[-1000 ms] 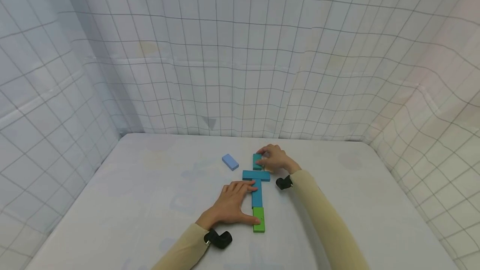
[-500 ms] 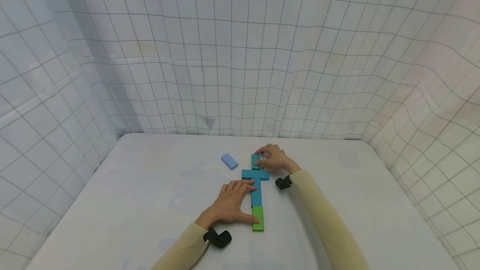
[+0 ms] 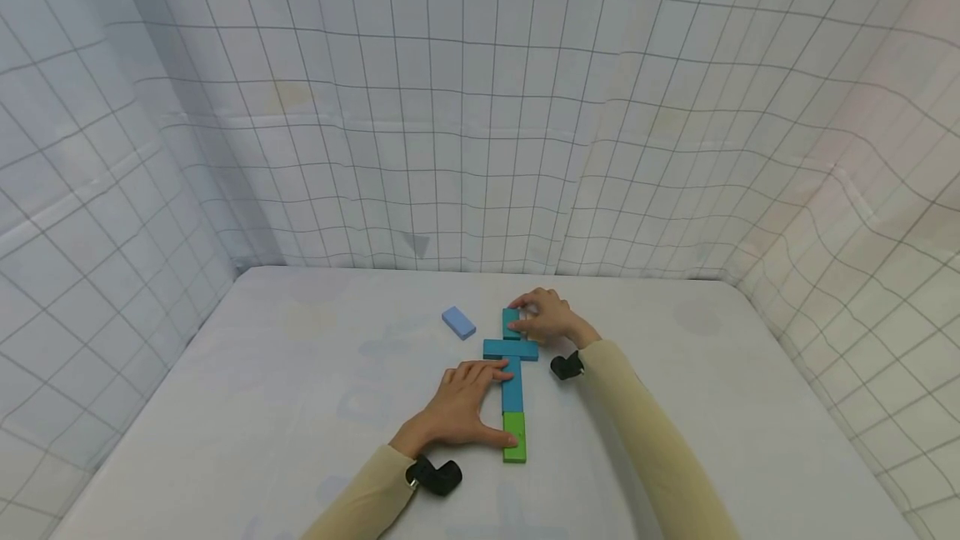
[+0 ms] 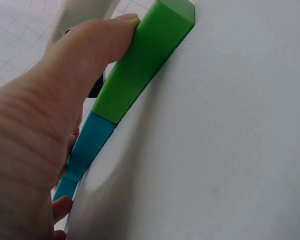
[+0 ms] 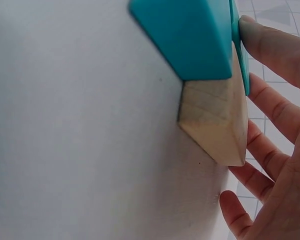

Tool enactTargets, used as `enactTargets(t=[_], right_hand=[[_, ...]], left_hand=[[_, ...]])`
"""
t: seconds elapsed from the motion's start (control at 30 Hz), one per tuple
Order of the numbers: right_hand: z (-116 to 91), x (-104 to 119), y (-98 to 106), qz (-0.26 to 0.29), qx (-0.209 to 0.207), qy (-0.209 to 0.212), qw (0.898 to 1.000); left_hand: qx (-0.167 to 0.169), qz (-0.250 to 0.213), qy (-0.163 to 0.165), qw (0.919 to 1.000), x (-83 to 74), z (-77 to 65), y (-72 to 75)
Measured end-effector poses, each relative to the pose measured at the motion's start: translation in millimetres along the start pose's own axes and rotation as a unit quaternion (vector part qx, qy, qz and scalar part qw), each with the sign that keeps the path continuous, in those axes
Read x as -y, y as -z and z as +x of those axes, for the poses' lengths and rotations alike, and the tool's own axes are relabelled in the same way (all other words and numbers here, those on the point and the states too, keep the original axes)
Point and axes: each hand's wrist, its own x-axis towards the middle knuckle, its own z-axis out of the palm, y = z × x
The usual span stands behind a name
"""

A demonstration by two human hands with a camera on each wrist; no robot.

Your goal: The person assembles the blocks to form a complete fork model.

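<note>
Several flat blocks lie end to end in a line on the white table. My left hand (image 3: 461, 411) spans the near part, fingers spread. Its thumb touches the green block (image 4: 135, 65); its fingertips rest on the long blue block (image 3: 512, 394). Across the far end of that block lies a blue crossbar block (image 3: 510, 349). Beyond it, my right hand (image 3: 551, 317) pinches a smaller teal block (image 3: 511, 321) between thumb and forefinger. A plain wooden block (image 5: 210, 125) sits against the crossbar under this hand, mostly hidden in the head view.
A loose light blue block (image 3: 458, 322) lies left of the line, angled. White grid-patterned sheets (image 3: 480, 148) hang behind and at both sides of the table (image 3: 300, 390). Each wrist wears a black camera mount.
Almost nothing differs. The head view has shifted slightly, and both hands stay on the same blocks.
</note>
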Motion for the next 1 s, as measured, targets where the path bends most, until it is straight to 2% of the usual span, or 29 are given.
enactTargets(t=[1.0], right_hand=[[-4.0,0.3,-2.6,0.005,-0.004,0.008,1.000]], left_hand=[[-0.004,-0.002,-0.005,1.0000,1.3,-0.1,-1.3]])
